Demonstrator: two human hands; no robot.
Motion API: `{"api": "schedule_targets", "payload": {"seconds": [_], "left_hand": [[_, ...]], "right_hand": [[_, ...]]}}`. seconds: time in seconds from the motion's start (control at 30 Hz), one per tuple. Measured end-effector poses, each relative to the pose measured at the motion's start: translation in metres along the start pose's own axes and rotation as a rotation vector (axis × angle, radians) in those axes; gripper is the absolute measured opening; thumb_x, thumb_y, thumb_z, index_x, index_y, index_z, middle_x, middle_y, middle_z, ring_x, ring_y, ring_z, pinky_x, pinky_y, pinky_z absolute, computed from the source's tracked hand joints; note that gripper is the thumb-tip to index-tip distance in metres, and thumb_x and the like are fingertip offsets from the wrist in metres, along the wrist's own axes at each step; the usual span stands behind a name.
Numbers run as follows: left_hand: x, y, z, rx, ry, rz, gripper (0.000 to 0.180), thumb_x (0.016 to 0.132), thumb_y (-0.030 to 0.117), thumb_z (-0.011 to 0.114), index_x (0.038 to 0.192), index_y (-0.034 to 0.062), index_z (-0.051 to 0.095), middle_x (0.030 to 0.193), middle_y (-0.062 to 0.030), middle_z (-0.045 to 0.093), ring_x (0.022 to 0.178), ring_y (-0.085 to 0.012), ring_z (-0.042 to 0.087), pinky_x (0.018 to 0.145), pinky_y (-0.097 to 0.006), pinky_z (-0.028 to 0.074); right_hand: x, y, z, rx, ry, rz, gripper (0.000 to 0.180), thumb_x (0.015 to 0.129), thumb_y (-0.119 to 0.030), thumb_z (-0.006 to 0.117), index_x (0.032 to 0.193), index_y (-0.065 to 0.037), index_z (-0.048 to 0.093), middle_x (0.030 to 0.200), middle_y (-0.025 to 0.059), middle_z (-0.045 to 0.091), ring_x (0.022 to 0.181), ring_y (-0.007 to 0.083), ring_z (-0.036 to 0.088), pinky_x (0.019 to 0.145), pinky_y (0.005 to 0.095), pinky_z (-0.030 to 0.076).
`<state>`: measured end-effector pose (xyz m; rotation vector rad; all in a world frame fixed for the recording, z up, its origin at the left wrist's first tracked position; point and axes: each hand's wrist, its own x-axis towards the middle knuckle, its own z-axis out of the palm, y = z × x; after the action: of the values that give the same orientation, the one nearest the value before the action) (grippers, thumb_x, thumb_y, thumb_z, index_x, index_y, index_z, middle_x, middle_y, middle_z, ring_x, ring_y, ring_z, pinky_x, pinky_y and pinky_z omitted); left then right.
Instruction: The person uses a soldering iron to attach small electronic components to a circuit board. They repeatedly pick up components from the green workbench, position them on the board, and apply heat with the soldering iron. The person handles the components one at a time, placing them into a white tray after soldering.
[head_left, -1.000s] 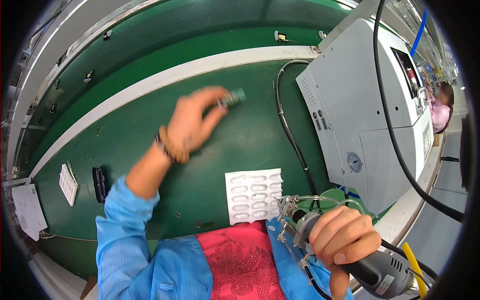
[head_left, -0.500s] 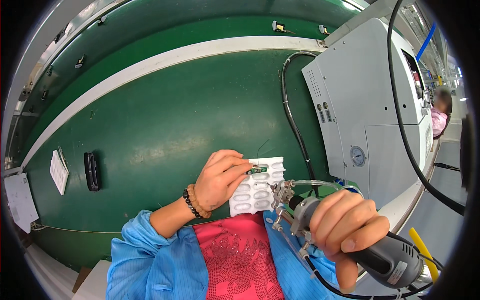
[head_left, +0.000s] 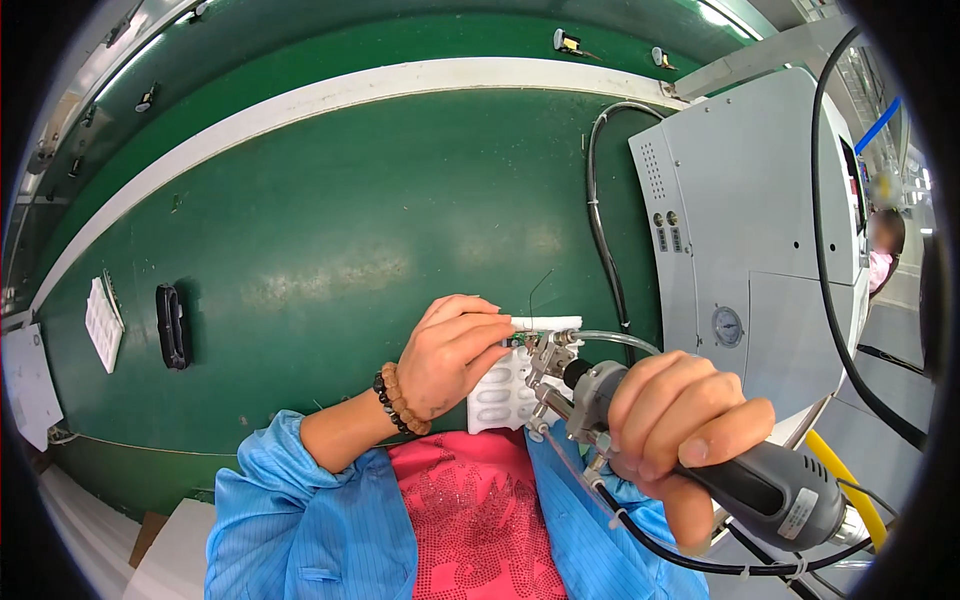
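My left hand (head_left: 447,350) is closed, its fingertips pinching a small green circuit board (head_left: 517,340) over a white moulded tray (head_left: 492,408) with oval pockets. A thin dark wire stands up beside the board. My right hand (head_left: 685,425) wraps round a grey and black handheld power tool (head_left: 765,500), which has a metal head (head_left: 553,365) with fittings and hoses. That head reaches over the tray, its tip close to the board. It covers part of the board and tray, so whether the tip touches the board cannot be made out.
A large grey machine (head_left: 745,200) with a round gauge (head_left: 727,326) stands to the right, a black cable (head_left: 597,220) running down beside it. On the left of the green bench (head_left: 350,200) lie a black case (head_left: 173,327) and a white pad-like item (head_left: 104,325). One person sits far right.
The tool in my right hand has moved left and up, bringing its metal head to the circuit board. My left hand keeps its pinch. The whole view has shifted slightly.
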<state>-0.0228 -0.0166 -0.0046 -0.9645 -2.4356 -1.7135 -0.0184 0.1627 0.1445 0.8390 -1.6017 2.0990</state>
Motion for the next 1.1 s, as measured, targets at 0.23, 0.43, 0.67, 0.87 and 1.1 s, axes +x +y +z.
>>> {"api": "schedule_targets", "payload": {"seconds": [0.23,0.43,0.67,0.87,1.1], "left_hand": [[-0.003,-0.003,0.001,-0.006,0.019,-0.002,0.030,0.071,0.003,0.083,0.100,0.0041,0.074,0.105,-0.0080,0.074,0.105,-0.0286,0.067,0.091,-0.041,0.052],[0.002,0.000,-0.001,-0.028,0.010,0.005,0.031,0.071,0.003,0.083,0.100,0.0029,0.074,0.104,-0.0084,0.074,0.105,-0.0283,0.067,0.091,-0.041,0.051],[0.000,-0.001,0.000,-0.027,0.007,0.005,0.029,0.071,0.001,0.082,0.099,0.0019,0.074,0.102,-0.0092,0.074,0.104,-0.0281,0.067,0.090,-0.040,0.052],[-0.001,-0.001,0.000,-0.034,0.005,-0.005,0.028,0.072,0.000,0.081,0.098,0.0011,0.074,0.101,-0.0097,0.074,0.102,-0.0282,0.067,0.088,-0.039,0.053],[0.004,0.002,0.002,-0.056,-0.025,-0.007,0.028,0.074,0.001,0.081,0.100,0.0020,0.074,0.102,-0.0098,0.074,0.103,-0.0287,0.067,0.088,-0.038,0.054]], "right_hand": [[0.000,0.003,0.004,-0.035,0.002,0.055,0.044,0.086,-0.035,0.081,0.095,-0.007,0.048,0.068,0.0020,0.059,0.049,0.0110,0.057,0.044,0.0242,0.048],[0.005,-0.003,-0.001,-0.049,-0.079,0.081,0.042,0.087,-0.032,0.081,0.096,-0.007,0.048,0.069,0.0018,0.058,0.049,0.0110,0.057,0.045,0.0244,0.048],[0.007,-0.008,0.000,-0.006,-0.103,0.215,0.047,0.079,-0.034,0.085,0.096,-0.005,0.052,0.069,0.0057,0.060,0.051,0.0195,0.059,0.051,0.0331,0.051],[0.003,0.004,0.003,-0.025,-0.087,0.156,0.045,0.083,-0.035,0.082,0.090,-0.006,0.049,0.065,0.0022,0.057,0.048,0.0153,0.056,0.046,0.0301,0.047],[0.006,-0.026,-0.005,0.037,-0.039,0.023,0.035,0.086,-0.023,0.082,0.089,0.000,0.055,0.069,0.0088,0.063,0.051,0.0214,0.061,0.046,0.0317,0.051]]}}
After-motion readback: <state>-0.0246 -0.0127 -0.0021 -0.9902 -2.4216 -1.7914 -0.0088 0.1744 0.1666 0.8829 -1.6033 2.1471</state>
